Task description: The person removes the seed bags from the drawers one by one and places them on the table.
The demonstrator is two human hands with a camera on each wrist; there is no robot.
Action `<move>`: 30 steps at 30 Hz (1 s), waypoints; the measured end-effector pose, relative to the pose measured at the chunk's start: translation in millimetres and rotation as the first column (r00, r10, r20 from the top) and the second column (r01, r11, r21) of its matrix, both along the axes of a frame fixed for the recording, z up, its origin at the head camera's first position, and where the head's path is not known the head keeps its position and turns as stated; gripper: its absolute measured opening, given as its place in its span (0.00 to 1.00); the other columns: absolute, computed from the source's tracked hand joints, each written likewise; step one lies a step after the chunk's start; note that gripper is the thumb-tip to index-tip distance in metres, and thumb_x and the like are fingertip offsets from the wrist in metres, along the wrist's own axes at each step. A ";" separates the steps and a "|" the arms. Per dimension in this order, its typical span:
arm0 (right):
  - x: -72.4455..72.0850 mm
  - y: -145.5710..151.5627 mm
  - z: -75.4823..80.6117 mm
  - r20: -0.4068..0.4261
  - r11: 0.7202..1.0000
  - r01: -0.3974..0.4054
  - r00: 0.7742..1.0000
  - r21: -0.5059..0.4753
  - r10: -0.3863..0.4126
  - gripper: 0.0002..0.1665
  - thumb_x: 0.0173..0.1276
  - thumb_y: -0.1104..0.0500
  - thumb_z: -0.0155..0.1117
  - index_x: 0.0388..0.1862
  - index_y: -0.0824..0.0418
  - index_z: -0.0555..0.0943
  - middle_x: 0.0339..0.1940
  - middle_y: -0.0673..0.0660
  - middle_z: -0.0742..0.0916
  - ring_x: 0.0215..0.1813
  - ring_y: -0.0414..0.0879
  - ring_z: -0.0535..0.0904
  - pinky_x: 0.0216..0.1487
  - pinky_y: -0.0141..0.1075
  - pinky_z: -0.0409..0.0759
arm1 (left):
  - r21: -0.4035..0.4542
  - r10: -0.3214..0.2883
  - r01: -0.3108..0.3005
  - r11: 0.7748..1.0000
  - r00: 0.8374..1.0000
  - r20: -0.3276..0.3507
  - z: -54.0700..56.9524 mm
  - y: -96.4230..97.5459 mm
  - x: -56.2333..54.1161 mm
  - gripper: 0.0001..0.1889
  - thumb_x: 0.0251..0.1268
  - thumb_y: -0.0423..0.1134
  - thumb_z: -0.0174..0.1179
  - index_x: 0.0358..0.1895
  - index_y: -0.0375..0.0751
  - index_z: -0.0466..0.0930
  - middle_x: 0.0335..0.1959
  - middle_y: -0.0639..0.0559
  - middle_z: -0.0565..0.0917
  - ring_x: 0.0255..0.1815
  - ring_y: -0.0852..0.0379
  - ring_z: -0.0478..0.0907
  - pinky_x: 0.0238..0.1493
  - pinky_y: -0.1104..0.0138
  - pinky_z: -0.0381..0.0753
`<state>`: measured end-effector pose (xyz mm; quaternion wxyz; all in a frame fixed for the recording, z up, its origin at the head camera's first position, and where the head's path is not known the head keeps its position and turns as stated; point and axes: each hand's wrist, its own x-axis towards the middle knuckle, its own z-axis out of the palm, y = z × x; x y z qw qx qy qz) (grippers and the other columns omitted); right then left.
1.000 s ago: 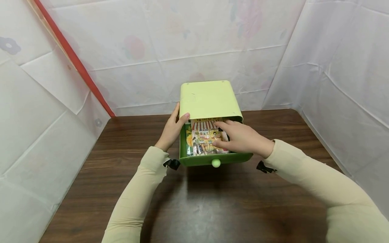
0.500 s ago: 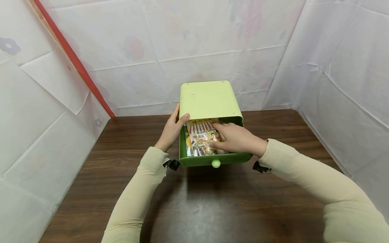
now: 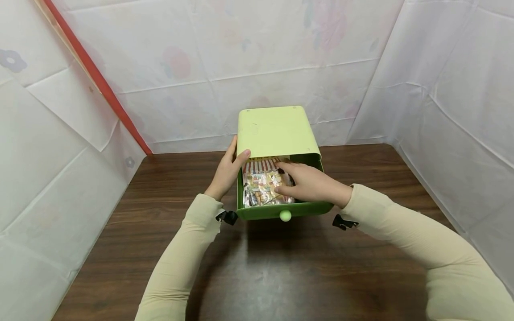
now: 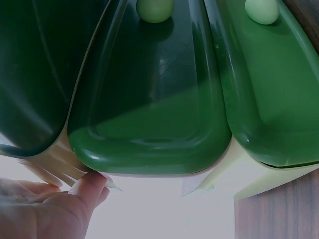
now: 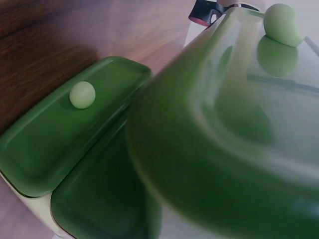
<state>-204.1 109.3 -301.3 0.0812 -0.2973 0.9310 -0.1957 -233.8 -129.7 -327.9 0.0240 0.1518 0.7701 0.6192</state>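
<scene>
I am bracing the pale green cabinet [image 3: 277, 131] with my left hand [image 3: 224, 171]: the fingers are lying extended along its left side, and the thumb is resting on the front edge of the top. My right hand [image 3: 312, 182] is working inside the open top drawer [image 3: 257, 213], index finger and thumb spread apart and touching the illustrated packet [image 3: 261, 182]. My other fingers are hiding from view, so I cannot tell whether that hand is gripping. The packet is lying picture side up, near the drawer's left wall, its far end running under the cabinet top.

I am judging this step to be one of positioning the packet. For best results, I am favouring light, even fingertip pressure, because the glossy wrapper is probably creasing easily. I am guarding the far end against snagging on the cabinet's edge. I am relying on the left-hand brace, since any sideways load is likely to be turning the cabinet.
</scene>
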 end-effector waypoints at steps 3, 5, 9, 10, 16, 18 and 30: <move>0.8 1.3 0.7 0.038 0.998 0.021 0.999 -0.054 -0.019 0.44 0.72 0.43 0.58 0.78 0.64 0.58 0.62 0.61 0.80 0.53 0.52 0.82 0.57 0.49 0.77 | -0.002 0.003 -0.003 1.000 1.000 -0.001 0.8 0.1 0.7 0.41 0.76 0.53 0.47 0.80 0.50 0.32 0.82 0.49 0.38 0.81 0.52 0.44 0.77 0.54 0.56; 0.9 2.2 1.3 0.076 0.995 0.044 0.996 -0.093 -0.037 0.44 0.73 0.43 0.57 0.78 0.64 0.56 0.72 0.62 0.73 0.64 0.55 0.77 0.63 0.52 0.74 | -0.004 0.006 -0.006 1.000 1.000 -0.001 1.2 0.3 0.8 0.41 0.76 0.53 0.47 0.80 0.51 0.32 0.82 0.49 0.39 0.81 0.51 0.46 0.76 0.54 0.58; 0.6 4.4 2.5 0.155 0.978 0.107 0.985 -0.181 -0.079 0.43 0.73 0.45 0.57 0.79 0.63 0.56 0.77 0.62 0.65 0.75 0.57 0.64 0.70 0.56 0.67 | -0.001 0.009 -0.009 1.000 1.000 -0.003 1.3 0.6 0.7 0.41 0.76 0.53 0.47 0.80 0.51 0.32 0.82 0.48 0.40 0.81 0.50 0.48 0.75 0.53 0.59; 0.2 5.2 2.5 0.165 0.972 0.116 0.983 -0.203 -0.083 0.43 0.74 0.45 0.56 0.78 0.63 0.56 0.78 0.62 0.64 0.76 0.57 0.63 0.70 0.56 0.67 | 0.001 0.008 -0.008 1.000 1.000 -0.005 1.1 0.7 0.6 0.41 0.76 0.52 0.47 0.80 0.50 0.32 0.82 0.48 0.39 0.81 0.50 0.47 0.76 0.54 0.59; -3.2 8.2 0.6 0.253 0.920 0.176 0.964 -0.351 -0.088 0.36 0.75 0.52 0.55 0.77 0.62 0.61 0.75 0.62 0.69 0.75 0.56 0.66 0.70 0.54 0.68 | 0.005 0.007 -0.007 1.000 1.000 -0.008 0.8 0.8 1.1 0.41 0.76 0.52 0.47 0.80 0.49 0.31 0.82 0.48 0.38 0.81 0.50 0.46 0.77 0.54 0.57; -4.8 8.7 -0.2 0.287 0.897 0.212 0.953 -0.388 -0.101 0.33 0.75 0.54 0.56 0.75 0.62 0.63 0.74 0.61 0.71 0.73 0.55 0.68 0.70 0.53 0.69 | 0.001 0.008 -0.008 1.000 1.000 -0.005 0.9 0.8 1.6 0.41 0.76 0.52 0.47 0.80 0.50 0.31 0.82 0.48 0.38 0.81 0.50 0.46 0.76 0.54 0.58; -7.4 8.8 1.2 0.567 0.781 0.407 0.819 -0.475 -0.082 0.41 0.76 0.57 0.54 0.80 0.64 0.48 0.81 0.62 0.53 0.72 0.58 0.69 0.72 0.48 0.68 | -0.014 0.018 -0.018 1.000 1.000 0.008 1.1 1.3 3.2 0.41 0.76 0.54 0.46 0.80 0.52 0.31 0.82 0.47 0.40 0.79 0.48 0.51 0.73 0.51 0.63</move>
